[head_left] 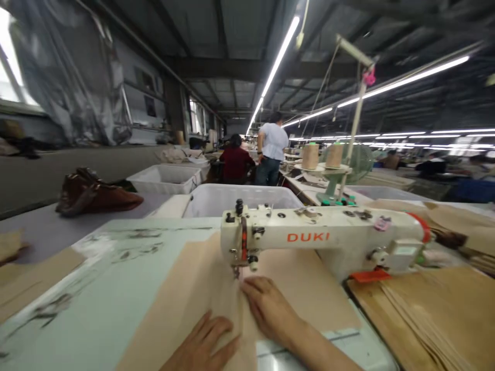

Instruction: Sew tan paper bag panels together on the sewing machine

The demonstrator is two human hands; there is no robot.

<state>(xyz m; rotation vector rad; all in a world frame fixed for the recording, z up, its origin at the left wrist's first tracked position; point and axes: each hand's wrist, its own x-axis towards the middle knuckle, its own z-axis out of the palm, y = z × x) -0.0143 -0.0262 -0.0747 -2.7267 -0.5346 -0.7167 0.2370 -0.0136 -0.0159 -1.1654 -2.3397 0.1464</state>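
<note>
A white sewing machine (294, 232) with orange lettering stands across the pale green table (104, 278). Beige fabric (181, 293) lies flat under its needle and presser foot and spreads to both sides of the head. My right hand (270, 309) rests on the fabric just below and right of the needle, its fingertips pressed together at a seam or fold; whether they pinch the cloth is hard to see. Nearer to me and to the left, my left hand (209, 342) lies on the same fabric with its fingers spread, holding nothing.
Stacked tan pieces (436, 314) lie to the right of the machine. Behind it stands a white plastic bin (243, 198), with another bin (168, 178) further left. A brown bag (96, 195) sits on the left surface. Thread cones (310, 156) and two people are beyond.
</note>
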